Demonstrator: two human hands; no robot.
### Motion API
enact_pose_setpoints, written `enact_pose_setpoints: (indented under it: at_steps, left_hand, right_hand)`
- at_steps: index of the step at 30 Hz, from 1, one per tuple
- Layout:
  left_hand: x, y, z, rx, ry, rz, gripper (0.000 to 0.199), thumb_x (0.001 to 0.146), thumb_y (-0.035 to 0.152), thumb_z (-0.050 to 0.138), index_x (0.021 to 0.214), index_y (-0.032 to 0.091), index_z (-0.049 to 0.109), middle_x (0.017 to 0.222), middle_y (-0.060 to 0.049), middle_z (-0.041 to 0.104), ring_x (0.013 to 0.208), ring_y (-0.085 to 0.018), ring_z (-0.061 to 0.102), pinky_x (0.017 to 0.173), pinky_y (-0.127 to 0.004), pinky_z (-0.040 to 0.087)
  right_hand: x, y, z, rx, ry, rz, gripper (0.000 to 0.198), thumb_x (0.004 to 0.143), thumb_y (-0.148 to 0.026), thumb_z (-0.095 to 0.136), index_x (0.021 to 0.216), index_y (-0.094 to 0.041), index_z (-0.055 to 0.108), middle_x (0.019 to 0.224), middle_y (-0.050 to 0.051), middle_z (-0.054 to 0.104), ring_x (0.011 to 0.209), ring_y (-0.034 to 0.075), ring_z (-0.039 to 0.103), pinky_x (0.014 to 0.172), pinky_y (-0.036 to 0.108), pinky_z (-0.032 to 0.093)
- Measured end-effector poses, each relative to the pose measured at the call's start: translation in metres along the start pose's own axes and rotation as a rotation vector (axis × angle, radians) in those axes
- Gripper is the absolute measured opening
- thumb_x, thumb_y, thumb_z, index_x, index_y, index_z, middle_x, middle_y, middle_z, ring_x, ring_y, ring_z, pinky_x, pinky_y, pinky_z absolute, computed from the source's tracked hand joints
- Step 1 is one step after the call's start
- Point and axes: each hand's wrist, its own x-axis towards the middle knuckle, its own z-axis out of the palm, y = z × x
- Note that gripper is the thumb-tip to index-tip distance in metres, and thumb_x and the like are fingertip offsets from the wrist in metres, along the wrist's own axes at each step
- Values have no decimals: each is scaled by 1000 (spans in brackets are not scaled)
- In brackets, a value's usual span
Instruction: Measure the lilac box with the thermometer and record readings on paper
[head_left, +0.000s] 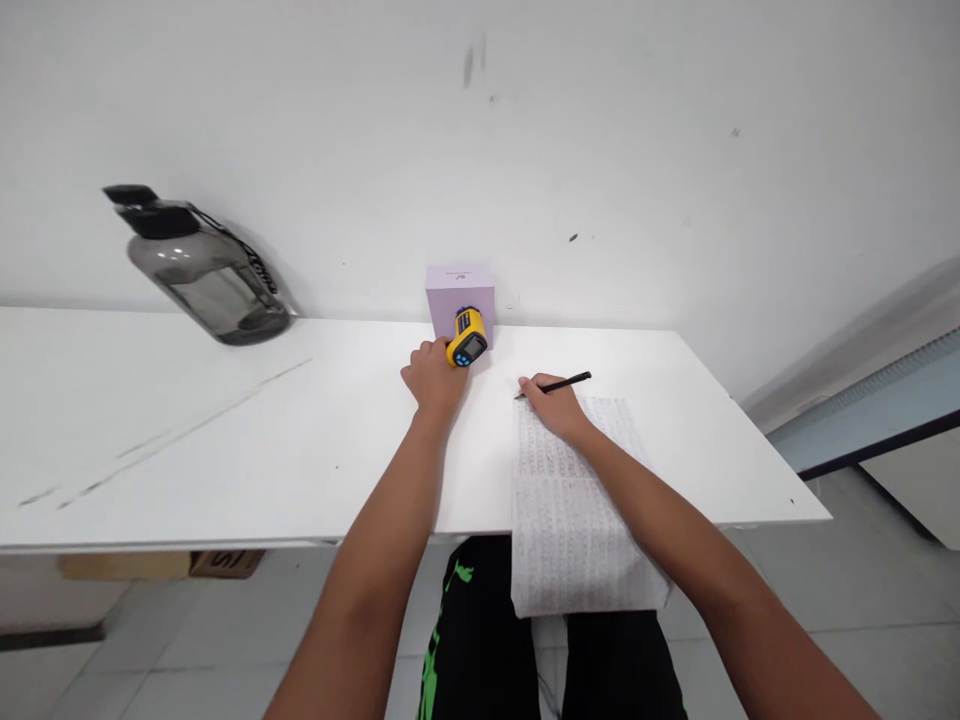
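Pen (566, 383), slim and black, is pinched in my right hand (556, 404), tip by the close-written white paper (577, 550) right of the lilac box (442, 301); before that box, my left hand (435, 382) grips a yellow-and-black thermometer gun (469, 330), screen (474, 346) probably angled for reading.

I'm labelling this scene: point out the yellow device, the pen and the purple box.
Yellow device (469, 334): head view, body just above its screen.
Pen (565, 383): head view, its black barrel.
Purple box (448, 298): head view, upper front face.
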Motion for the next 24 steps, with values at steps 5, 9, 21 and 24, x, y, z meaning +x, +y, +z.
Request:
enact_pose_setpoints:
  at_steps: [5,9,21,24]
  left_hand:
    - [0,0,0,-17,9,-5,35,85,37,54,118,27,62,109,-12,62,106,-31,55,81,-42,40]
    - [0,1,-2,-109,39,-48,39,84,37,56,121,27,60,111,-10,63,106,-30,57,82,-41,42]
    - [5,-5,12,-616,187,-143,28,78,36,59,102,22,64,94,-5,66,91,-22,62,82,-33,48]
    - [7,-5,15,-794,222,-215,27,77,39,61,96,21,64,88,-4,66,82,-18,61,78,-31,48]
  right_hand:
    - [-1,-2,1,-7,-7,11,38,82,-50,57,59,-21,54,54,-2,52,50,13,44,49,27,33]
    - [-2,-3,2,-37,-11,9,38,83,-50,56,58,-21,53,54,-1,52,51,13,46,51,28,34]
    - [-2,-4,2,-43,-8,20,36,81,-47,57,56,-21,50,51,-2,49,49,13,41,49,28,31]
    - [-2,-4,2,-29,-18,22,35,80,-46,57,55,-21,51,50,-3,47,48,13,40,48,28,31]
